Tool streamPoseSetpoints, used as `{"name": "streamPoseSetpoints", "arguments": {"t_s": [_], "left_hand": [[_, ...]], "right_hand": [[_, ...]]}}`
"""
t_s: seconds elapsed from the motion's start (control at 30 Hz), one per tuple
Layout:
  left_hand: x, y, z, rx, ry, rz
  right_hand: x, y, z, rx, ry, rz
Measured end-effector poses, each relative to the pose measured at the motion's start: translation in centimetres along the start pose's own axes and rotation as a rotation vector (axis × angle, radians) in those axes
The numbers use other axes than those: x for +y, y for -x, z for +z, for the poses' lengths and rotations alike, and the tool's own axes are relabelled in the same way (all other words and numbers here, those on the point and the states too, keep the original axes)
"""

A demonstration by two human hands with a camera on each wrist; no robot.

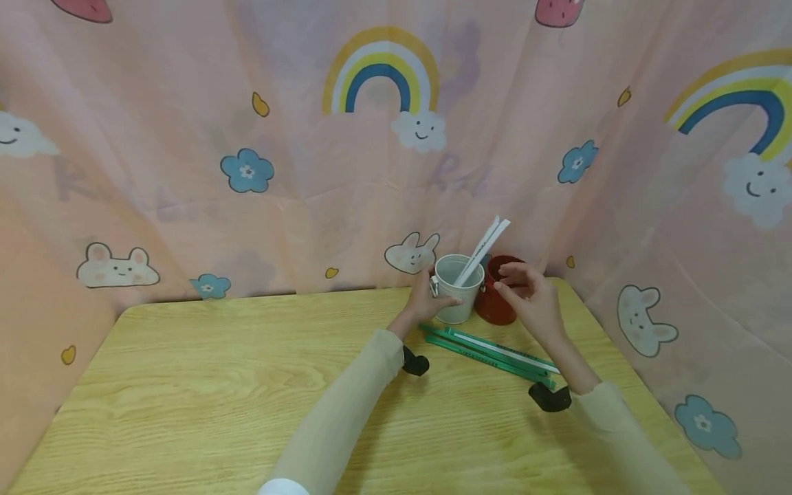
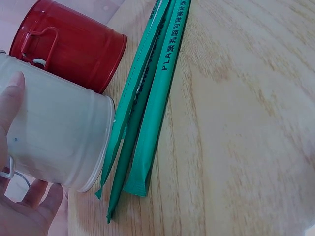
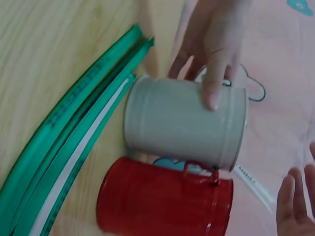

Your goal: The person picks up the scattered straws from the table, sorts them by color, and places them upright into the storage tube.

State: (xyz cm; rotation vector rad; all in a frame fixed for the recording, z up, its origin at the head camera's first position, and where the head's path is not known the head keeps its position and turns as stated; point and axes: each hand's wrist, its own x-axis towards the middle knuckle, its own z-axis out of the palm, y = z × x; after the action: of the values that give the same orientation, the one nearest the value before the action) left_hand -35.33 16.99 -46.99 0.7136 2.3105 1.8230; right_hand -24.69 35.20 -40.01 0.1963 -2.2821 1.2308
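Note:
My left hand [image 1: 423, 300] holds the side of a small white metal bucket [image 1: 456, 306], its thumb lying on the front wall. White paper-wrapped straws [image 1: 487, 249] lean out of this bucket toward the right. Close beside it stands a red metal bucket [image 1: 495, 311], upright, with a small side handle [image 2: 55, 42]. Over and in front of the red bucket, my right hand [image 1: 540, 308] is raised with loosely bent fingers and holds nothing. Several green-wrapped straws [image 1: 489, 356] lie in a bundle on the table before both buckets; the left wrist view shows printed lettering on them.
The wood-grain table [image 1: 204, 392] extends to the left and front. Behind it and on both sides hangs a pink patterned curtain [image 1: 297, 227], close to the buckets at the back edge. Dark pieces [image 1: 416, 362] show at both wrists.

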Motion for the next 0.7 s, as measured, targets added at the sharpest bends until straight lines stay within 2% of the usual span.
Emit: {"name": "streamPoseSetpoints", "arguments": {"t_s": [0.13,0.27,0.47,0.63,0.7], "left_hand": [[0.2,0.1,0.0,-0.004,0.002,0.003],[0.4,0.2,-0.1,0.001,0.003,-0.002],[0.3,0.1,0.0,-0.006,-0.01,0.004],[0.2,0.1,0.0,-0.005,0.005,0.018],[0.7,0.4,-0.1,-0.006,0.022,0.02]], "right_hand": [[0.7,0.6,-0.4,-0.098,0.05,-0.053],[1.2,1.2,-0.7,-0.183,0.096,-0.052],[1.8,2.1,-0.8,-0.227,0.122,-0.021],[2.8,2.6,-1.0,-0.244,0.148,-0.032],[3.1,2.8,-1.1,-0.255,0.143,-0.031]]}}
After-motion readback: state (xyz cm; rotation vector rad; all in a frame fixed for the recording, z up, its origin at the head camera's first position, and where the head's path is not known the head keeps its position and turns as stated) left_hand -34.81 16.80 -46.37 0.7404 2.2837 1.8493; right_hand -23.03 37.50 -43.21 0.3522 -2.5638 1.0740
